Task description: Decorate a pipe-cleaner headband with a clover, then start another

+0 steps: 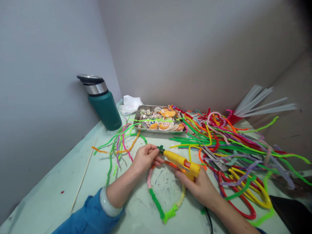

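Note:
My right hand (201,187) is wrapped round a yellow hot glue gun (179,161), its nozzle pointing left. At the nozzle's tip is a small dark green pipe-cleaner piece (161,149), flower-like in shape, pinched in the fingers of my left hand (146,157). Below both hands a loop of coloured pipe cleaners (156,202) lies on the table, with pink, green, yellow and orange stretches. The upper part of that loop is partly hidden behind my hands and the gun. A black cord (209,219) runs down below my right hand.
A metal tray (158,131) of shells stands at the back, a teal bottle (106,109) to its left. Loose pipe cleaners (234,143) pile up on the right, with scissors (214,157) among them. Glue sticks (255,100) stand in a red cup (235,118). A thin wooden stick (84,175) lies left.

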{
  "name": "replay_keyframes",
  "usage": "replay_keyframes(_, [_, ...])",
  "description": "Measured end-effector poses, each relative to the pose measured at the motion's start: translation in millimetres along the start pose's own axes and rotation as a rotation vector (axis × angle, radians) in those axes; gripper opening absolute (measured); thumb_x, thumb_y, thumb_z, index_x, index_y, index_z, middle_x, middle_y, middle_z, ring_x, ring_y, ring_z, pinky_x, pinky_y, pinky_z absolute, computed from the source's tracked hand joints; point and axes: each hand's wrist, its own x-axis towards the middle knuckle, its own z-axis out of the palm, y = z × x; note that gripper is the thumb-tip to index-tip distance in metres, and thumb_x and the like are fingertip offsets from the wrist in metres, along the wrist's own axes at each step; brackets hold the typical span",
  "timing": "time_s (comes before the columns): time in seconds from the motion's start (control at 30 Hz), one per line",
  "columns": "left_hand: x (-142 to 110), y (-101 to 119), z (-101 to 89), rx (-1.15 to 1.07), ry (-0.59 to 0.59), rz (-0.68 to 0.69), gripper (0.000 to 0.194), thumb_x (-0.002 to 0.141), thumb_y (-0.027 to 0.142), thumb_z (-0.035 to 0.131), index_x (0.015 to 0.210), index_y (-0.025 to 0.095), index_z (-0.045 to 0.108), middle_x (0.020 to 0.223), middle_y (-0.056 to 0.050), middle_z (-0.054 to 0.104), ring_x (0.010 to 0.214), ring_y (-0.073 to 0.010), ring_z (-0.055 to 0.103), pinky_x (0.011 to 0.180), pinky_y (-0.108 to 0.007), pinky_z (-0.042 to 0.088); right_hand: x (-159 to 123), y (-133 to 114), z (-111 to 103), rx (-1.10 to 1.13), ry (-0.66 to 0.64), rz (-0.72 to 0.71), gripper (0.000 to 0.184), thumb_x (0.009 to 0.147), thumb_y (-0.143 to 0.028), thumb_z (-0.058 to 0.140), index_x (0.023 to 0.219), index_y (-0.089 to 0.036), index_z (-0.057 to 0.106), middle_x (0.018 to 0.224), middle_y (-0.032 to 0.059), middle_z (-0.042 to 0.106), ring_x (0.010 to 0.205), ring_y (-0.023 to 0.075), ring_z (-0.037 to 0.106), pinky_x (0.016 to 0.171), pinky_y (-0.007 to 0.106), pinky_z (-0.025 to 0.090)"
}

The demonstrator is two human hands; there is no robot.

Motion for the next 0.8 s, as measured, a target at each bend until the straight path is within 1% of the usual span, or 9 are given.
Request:
replay_keyframes(0.13, [-0.3, 0.5, 0.2, 0.003, -0.004, 0.005, 0.011, 0.08, 0.021, 0.054, 0.082, 0.013, 0.048, 0.053, -0.004, 0.064, 0.046, -0.0124, 0.061, 0.046, -0.019, 0.047, -1.0, -0.1, 0.1, 0.009, -0.002, 0.009, 0.029, 0.082, -0.032, 0.053, 0.1, -0.012, 0.063, 0.084, 0.0055, 0.066, 0.073, 0.0197, 0.06, 0.062, 0.026, 0.047])
replay_keyframes(0.33, [-0.7, 0.8, 1.7, 0.012, -0.002, -0.005, 0.008, 0.081, 0.02, 0.052, 0.082, 0.013, 0.048, 0.052, -0.003, 0.063, 0.047, -0.0122, 0.062, 0.047, -0.019, 0.048, -0.7, -1.3, -0.7, -0.001, 0.0, 0.001, 0.027, 0.082, -0.032, 0.053, 0.097, -0.012, 0.064, 0.077, 0.0042, 0.065, 0.068, 0.0183, 0.059, 0.06, 0.026, 0.047])
replay_keyframes(0.47, [-0.7, 0.1, 1.1, 0.012, -0.006, 0.003, 0.011, 0.08, 0.021, 0.054, 0.082, 0.013, 0.048, 0.053, -0.003, 0.063, 0.049, -0.0129, 0.062, 0.047, -0.02, 0.048, -0.6, -0.6, -0.5, 0.011, 0.005, 0.012, 0.028, 0.082, -0.032, 0.053, 0.099, -0.013, 0.064, 0.083, 0.0051, 0.066, 0.074, 0.0197, 0.06, 0.065, 0.027, 0.048])
replay_keyframes(0.6, [0.1, -0.7, -0.2, 0.01, -0.015, 0.007, 0.014, 0.078, 0.024, 0.057, 0.082, 0.013, 0.049, 0.055, -0.004, 0.065, 0.048, -0.0131, 0.062, 0.047, -0.02, 0.048, -1.4, -1.6, -0.2, 0.022, 0.004, 0.024, 0.027, 0.081, -0.032, 0.053, 0.097, -0.012, 0.065, 0.078, 0.0045, 0.066, 0.068, 0.0187, 0.059, 0.06, 0.026, 0.048])
replay_keyframes(0.8, [0.8, -1.5, -0.9, -0.008, -0.016, 0.017, 0.02, 0.075, 0.028, 0.061, 0.081, 0.013, 0.05, 0.053, -0.004, 0.064, 0.048, -0.0138, 0.063, 0.046, -0.02, 0.047, -2.1, -1.9, -0.2, 0.036, 0.009, 0.007, 0.026, 0.081, -0.03, 0.054, 0.097, -0.013, 0.065, 0.078, 0.0041, 0.066, 0.068, 0.0183, 0.059, 0.06, 0.026, 0.048])
